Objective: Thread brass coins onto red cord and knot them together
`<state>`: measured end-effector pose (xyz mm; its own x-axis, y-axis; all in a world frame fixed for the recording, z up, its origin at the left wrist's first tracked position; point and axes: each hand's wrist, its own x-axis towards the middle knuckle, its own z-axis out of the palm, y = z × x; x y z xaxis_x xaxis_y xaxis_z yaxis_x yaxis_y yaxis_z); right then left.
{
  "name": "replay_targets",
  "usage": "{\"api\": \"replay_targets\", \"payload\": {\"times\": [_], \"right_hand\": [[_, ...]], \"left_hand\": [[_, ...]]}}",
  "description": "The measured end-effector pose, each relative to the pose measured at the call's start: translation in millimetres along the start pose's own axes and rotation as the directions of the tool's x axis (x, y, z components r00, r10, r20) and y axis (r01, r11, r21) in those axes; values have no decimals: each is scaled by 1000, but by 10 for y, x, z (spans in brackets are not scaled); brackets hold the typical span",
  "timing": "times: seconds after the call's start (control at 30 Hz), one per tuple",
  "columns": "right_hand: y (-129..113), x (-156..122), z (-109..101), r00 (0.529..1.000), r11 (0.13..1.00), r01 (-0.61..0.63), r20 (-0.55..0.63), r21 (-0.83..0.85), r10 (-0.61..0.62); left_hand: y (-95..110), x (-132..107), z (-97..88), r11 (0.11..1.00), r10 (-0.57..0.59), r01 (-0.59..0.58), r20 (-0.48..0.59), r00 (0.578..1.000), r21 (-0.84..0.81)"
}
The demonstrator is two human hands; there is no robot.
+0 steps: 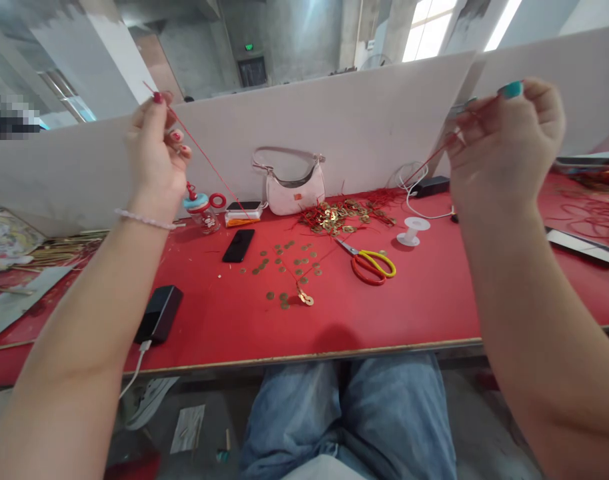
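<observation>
Raised at the upper left, my left hand [157,150] pinches one end of a thin red cord [204,153]. My right hand [509,140], raised at the upper right, has its fingers closed on another stretch of red cord. Both lengths slant down toward the middle of the table, where a small bunch of brass-coloured coins [305,297] hangs or rests at the cord's low point; I cannot tell whether it touches the tabletop. Loose coins [284,297] are scattered around it. Scissors [374,267] with red and yellow handles lie right of them.
Behind the coins, a heap of corded coins [334,215] lies near a pink handbag [295,190]. A white spool [413,231] stands at right. A black phone [239,245], a cup [204,215] and a dark power bank [159,313] with a cable are at left. A partition [364,127] closes the table's back.
</observation>
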<state>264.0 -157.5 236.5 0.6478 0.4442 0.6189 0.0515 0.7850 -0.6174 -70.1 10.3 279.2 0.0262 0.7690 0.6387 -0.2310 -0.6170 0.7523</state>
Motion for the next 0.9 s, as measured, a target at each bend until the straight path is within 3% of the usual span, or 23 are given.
{"api": "replay_targets", "payload": {"times": [0.27,0.43,0.57,0.73,0.8,0.9], "right_hand": [[-157,-19,1,999,999,33,12,30,-33],[-222,-26,165,979,998,68,192,-13,-64],[-288,-91,489,900,977,166,425,-135,-94],[-272,-150,934,726,897,388,669,-212,-157],[-247,-159,1050,734,888,401,660,-225,-164],[-211,-184,1127,791,916,312,603,-251,-104]], "left_hand": [[63,-93,29,998,-23,26,41,999,-54],[166,-87,166,996,37,-27,112,993,-85],[304,-207,446,1000,27,-27,220,975,-7],[492,-520,901,1000,-16,10,434,901,15],[539,-621,1023,999,-54,51,503,862,20],[558,-699,1104,988,-113,151,560,820,-21]]}}
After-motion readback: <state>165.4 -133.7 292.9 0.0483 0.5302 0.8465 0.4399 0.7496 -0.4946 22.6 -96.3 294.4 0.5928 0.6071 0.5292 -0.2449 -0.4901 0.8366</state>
